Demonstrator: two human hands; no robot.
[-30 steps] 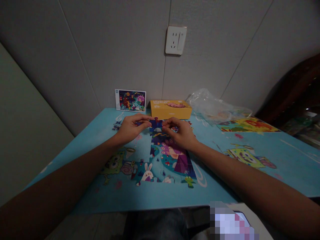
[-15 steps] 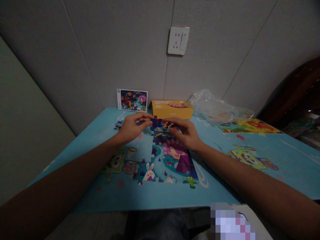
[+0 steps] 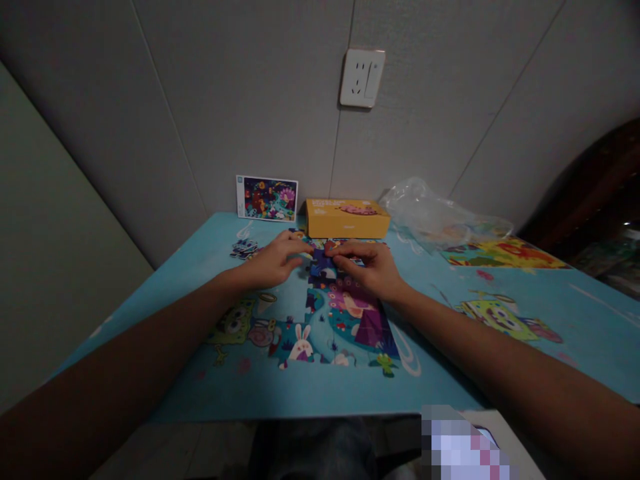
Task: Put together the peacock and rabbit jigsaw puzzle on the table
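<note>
At frame centre, the left hand (image 3: 277, 260) has released the piece (image 3: 323, 264); the right hand (image 3: 371, 268), seemingly pinching it, now steers alone.

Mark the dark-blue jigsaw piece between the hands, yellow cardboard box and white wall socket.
Dark-blue jigsaw piece (image 3: 323, 262), head view: printed face.
Yellow cardboard box (image 3: 347, 224), head view: front.
White wall socket (image 3: 363, 78), head view: faceplate.

Dim, greyish light leaves the 2 forearms (image 3: 155, 350) shadowed and the far right murky, with faint glints on the bag (image 3: 420, 212), soft detail across the puzzle (image 3: 345, 320), wide-angle stretching toward the edges and 1 pixelated patch (image 3: 463, 443) low down.
</note>
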